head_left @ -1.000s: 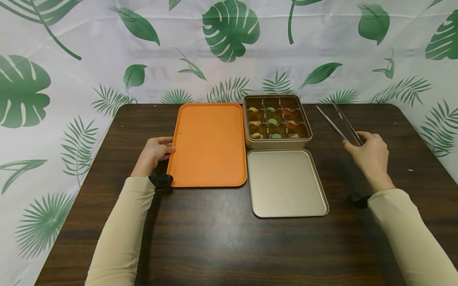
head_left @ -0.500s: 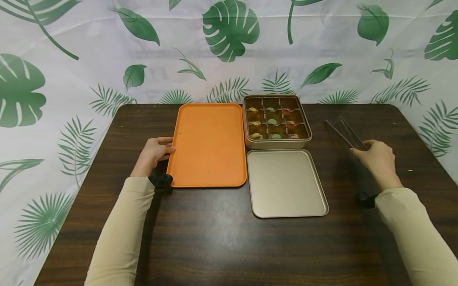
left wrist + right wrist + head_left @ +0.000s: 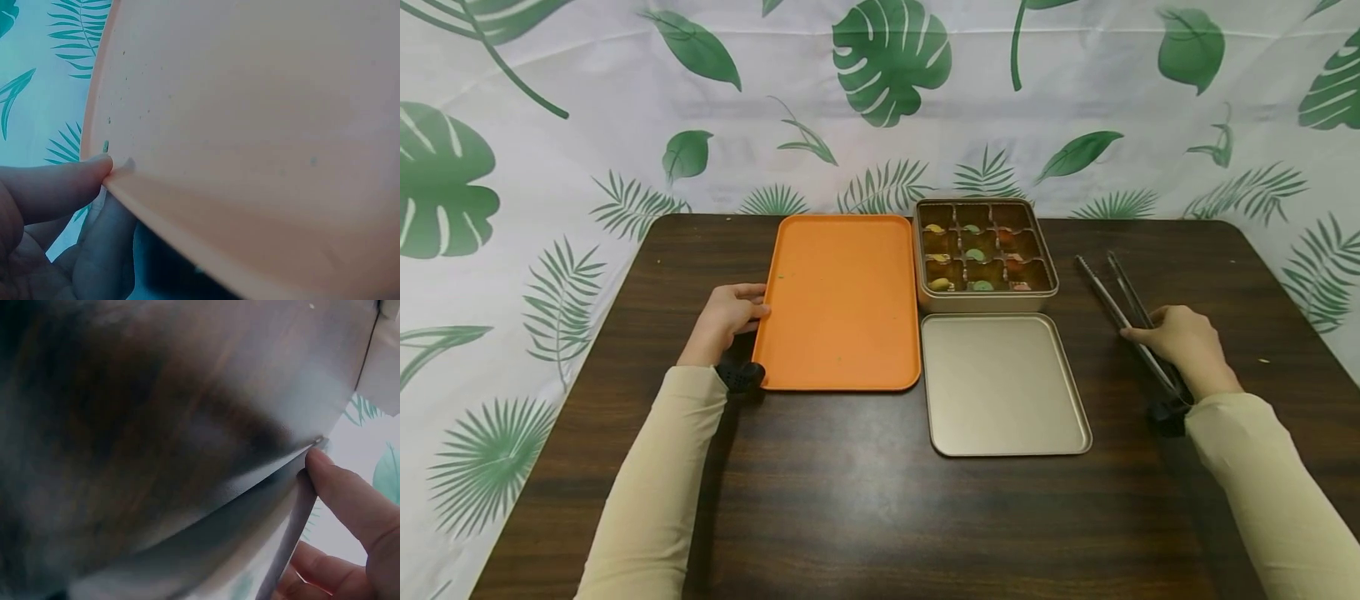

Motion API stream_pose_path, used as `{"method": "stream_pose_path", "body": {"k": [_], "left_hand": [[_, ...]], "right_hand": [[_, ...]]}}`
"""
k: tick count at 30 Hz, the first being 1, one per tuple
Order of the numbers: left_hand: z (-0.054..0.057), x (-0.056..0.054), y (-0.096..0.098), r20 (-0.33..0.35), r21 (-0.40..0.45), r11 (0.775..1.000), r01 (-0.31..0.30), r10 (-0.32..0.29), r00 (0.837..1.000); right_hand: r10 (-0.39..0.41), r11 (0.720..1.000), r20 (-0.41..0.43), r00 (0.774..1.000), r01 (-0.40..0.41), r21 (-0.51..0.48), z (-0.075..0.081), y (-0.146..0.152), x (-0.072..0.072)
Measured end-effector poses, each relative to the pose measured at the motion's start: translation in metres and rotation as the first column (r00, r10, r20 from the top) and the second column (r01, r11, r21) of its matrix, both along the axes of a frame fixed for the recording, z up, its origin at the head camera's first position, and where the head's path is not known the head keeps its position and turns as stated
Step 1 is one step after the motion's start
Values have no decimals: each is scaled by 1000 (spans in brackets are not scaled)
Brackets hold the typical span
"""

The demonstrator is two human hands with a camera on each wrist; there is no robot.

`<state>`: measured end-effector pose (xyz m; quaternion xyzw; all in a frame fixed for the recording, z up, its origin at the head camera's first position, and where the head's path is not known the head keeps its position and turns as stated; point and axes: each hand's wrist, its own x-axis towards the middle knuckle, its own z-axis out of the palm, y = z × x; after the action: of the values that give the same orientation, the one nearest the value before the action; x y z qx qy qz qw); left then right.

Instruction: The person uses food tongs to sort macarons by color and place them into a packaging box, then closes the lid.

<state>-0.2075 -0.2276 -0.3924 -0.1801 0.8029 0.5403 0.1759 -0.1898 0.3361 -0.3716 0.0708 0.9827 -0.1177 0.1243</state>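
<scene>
My left hand [image 3: 722, 317] pinches the left edge of an orange tray [image 3: 838, 308]. In the left wrist view the thumb [image 3: 75, 184] lies on the tray's rim and the other fingers are underneath. On the right, my right hand [image 3: 1186, 343] holds metal tongs [image 3: 1102, 292], thumb on the near arm. The tongs' ends are spread and point to the back left, with nothing between them. Their hinge end reaches back below the hand to the wrist. The right wrist view shows the thumb [image 3: 347, 497] pressed on the metal, close over the table.
A gold tin [image 3: 987, 303] with a divided insert stands right of the tray, small yellow, green and red pieces in its compartments. In front of it lies a flat gold lid [image 3: 1006, 383]. The dark wooden table [image 3: 865, 500] backs onto a leaf-print cloth [image 3: 752, 100].
My right hand has moved right and toward me with the tongs, which sit lower; more of their hinge end now shows. The left hand and tray have stayed put.
</scene>
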Motion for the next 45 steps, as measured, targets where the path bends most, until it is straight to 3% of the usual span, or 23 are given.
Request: {"method": "stream_pose_path", "body": {"k": [9,12,15,18,21,25,28,30,32,37,39,42,45], "left_hand": [[-2,0,-5,11,37,999,20,-20,1000],[-4,1,-7,9,55,998,18,-18,1000],[-6,5,-7,-20,50,999,10,-9,1000],[-7,9,-4,-88,-5,1000,4,-4,996],[-6,13,0,-193,-127,992,6,-30,981],[-1,17,12,-353,-295,955,9,-118,928],[5,22,29,-458,-372,927,50,-230,858],[9,28,43,-508,-435,895,98,-334,794],[10,34,59,-545,-518,843,143,-455,705],[11,52,101,-536,-733,653,190,-727,428],[10,60,116,-494,-786,577,222,-802,336],[6,69,133,-422,-830,473,297,-879,221],[2,74,146,-339,-869,365,334,-931,136]], "right_hand": [[32,999,53,998,-32,4,2,-2,2],[51,999,29,998,-51,4,2,-4,4],[134,991,-31,990,-134,-8,1,-11,7],[272,961,-86,958,-276,-31,-3,-20,12],[414,906,-123,902,-421,-41,-8,-27,23],[547,827,-174,819,-561,-38,-12,-36,37],[600,785,-203,774,-618,-38,-12,-40,45],[630,759,-225,744,-651,-27,-14,-43,48],[654,736,-239,718,-676,-18,-15,-44,50],[708,686,-265,655,-726,39,-19,-47,56],[725,670,-268,634,-739,64,-18,-47,57],[741,656,-254,622,-751,75,-18,-49,57],[743,658,-217,633,-751,64,-17,-50,57]]}}
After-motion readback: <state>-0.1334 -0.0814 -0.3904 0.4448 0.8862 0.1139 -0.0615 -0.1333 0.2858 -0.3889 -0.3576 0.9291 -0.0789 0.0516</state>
